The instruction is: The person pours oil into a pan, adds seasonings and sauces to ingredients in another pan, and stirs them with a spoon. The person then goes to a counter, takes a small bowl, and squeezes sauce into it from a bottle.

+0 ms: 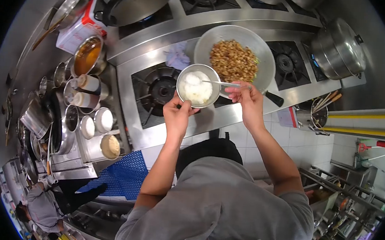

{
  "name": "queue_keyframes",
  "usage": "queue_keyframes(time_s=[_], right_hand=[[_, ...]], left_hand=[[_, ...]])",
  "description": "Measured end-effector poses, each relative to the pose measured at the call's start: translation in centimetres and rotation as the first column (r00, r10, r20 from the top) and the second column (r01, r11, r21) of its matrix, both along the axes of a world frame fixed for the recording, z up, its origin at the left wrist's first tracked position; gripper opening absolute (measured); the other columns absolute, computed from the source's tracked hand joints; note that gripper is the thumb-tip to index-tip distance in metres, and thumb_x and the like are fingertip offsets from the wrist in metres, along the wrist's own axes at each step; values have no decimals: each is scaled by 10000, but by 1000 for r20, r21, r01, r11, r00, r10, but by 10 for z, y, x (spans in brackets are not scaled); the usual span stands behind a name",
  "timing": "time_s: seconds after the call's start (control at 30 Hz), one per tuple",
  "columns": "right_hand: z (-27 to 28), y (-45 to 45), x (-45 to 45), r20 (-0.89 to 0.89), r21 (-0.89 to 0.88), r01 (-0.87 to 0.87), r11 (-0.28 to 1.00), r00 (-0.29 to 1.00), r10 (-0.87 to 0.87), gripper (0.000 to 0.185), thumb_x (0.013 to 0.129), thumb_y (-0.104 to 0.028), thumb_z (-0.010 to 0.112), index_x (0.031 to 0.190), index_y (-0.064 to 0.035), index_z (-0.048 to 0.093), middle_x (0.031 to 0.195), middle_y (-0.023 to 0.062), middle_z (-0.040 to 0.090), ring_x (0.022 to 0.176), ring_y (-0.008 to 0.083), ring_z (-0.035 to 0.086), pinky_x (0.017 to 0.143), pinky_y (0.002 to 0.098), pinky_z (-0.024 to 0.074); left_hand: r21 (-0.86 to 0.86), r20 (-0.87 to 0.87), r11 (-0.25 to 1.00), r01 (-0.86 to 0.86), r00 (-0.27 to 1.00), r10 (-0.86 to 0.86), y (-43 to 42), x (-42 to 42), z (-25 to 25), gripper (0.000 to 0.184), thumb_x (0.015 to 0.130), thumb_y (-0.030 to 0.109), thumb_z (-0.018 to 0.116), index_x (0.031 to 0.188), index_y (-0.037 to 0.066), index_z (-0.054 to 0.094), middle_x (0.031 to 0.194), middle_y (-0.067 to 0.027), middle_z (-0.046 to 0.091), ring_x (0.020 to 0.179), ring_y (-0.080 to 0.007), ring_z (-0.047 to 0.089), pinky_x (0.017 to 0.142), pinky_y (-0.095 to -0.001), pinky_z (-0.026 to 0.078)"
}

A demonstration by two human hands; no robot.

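Two bare hands are raised over the front edge of a steel stove [208,124]. The left hand [176,113] pinches the near rim of a small steel bowl [215,91]: the thumb lies over the side, while the other fingers go partly beneath, where their exact set cannot be told. The right hand [246,97] pinches a metal spoon [226,84] by its handle, the lower fingers loosely bent. The bowl sits just beyond the left fingertips and left of the right fingers; in it lies a white, grainy-looking substance [198,93], which the spoon's head reaches into.

Beyond the fingers of both hands, just past the bowl, stands a wide wok [268,58] with a heap of browned diced pieces [233,62]. Its dark handle [275,98] shows just right of the right hand. Left of the left fingers is a black gas burner [162,90], and past it a crumpled lilac cloth [177,55]. Farther right of the right fingers are a lidded steel stockpot [338,52] and, nearer, a container of wooden-handled utensils [328,102].

Well left of the left fingers stand two squeeze bottles [89,84], tubs of white powder [105,119] and a steel pot of amber liquid [86,60]. Far off behind the left fingers, a co-worker in grey [45,208] leans forward.
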State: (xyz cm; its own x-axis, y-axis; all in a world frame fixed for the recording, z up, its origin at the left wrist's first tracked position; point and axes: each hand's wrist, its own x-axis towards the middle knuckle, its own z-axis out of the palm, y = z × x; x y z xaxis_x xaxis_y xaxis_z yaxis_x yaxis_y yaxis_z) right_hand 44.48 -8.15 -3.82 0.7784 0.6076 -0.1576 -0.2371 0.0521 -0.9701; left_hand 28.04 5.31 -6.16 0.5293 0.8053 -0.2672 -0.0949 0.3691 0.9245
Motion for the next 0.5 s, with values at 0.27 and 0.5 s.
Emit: queue_keyframes(time_s=[0.27, 0.5], right_hand=[[19, -32, 84, -11, 143, 208, 968, 978, -208, 314, 1043, -164, 430, 1144, 78, 602, 984, 175, 726, 769, 132, 630, 712, 259, 495], [-75, -55, 161, 969, -203, 487, 850, 225, 102, 245, 1042, -130, 480, 1160, 37, 615, 1049, 131, 716, 960, 201, 682, 831, 318, 543]], left_hand=[[0, 35, 999, -37, 999, 37, 1, 60, -4, 192, 870, -22, 555, 681, -15, 525, 735, -66, 556, 665, -165, 626, 770, -395, 642], [-144, -27, 968, -204, 979, 202, 9, -13, 27, 173, 883, -9, 568, 712, -28, 557, 729, -62, 577, 661, -173, 650, 720, -332, 648]])
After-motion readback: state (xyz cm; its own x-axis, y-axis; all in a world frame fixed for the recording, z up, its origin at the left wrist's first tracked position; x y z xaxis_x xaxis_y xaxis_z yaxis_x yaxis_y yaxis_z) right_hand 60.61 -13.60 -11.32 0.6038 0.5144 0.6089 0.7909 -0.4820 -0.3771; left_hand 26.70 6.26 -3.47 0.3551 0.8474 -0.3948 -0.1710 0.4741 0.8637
